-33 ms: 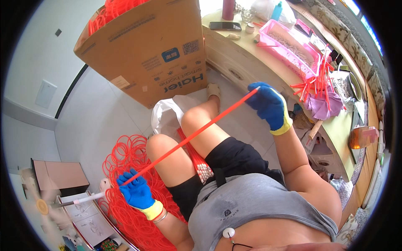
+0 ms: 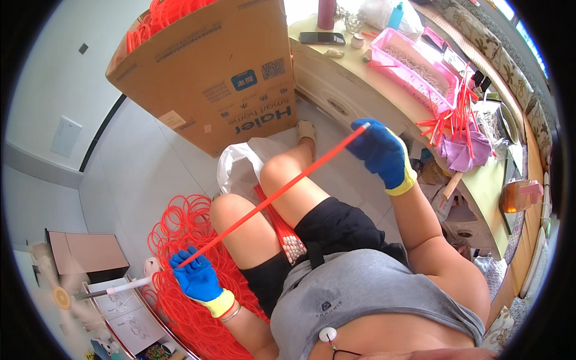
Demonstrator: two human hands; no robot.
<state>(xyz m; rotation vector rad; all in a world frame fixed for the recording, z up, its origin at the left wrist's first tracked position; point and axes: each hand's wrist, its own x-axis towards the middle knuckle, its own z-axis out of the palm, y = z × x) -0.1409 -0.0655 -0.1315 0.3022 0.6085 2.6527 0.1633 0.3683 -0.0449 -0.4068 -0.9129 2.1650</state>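
A thin red plastic tube point(image 2: 271, 199) runs taut on a slant across my lap, between my two gloved hands. Its upper end has a pale tip and lies against the fingers of my right hand point(image 2: 387, 155), which grips it in a blue glove with a yellow cuff. Lower down, my left hand point(image 2: 199, 281), gloved alike, pinches the other end, its remaining fingers loosely curled. Between my thighs rests a bundle of red tubes point(image 2: 279, 228) with whitish ends. A large heap of coiled red tubing point(image 2: 186, 228) lies beside my left leg.
A tall cardboard box point(image 2: 210, 78) filled with red tubing stands ahead. On the right, a table point(image 2: 489, 201) bears a pink basket point(image 2: 384, 57), a phone point(image 2: 322, 38), short red tubes and a purple cloth point(image 2: 465, 150). A white plastic bag point(image 2: 234, 165) sits by my knees; a fan point(image 2: 61, 297) stands at left.
My right hand has shifted very slightly, and the tube's pale tip shows more clearly at its fingers. My left hand has dropped a touch.
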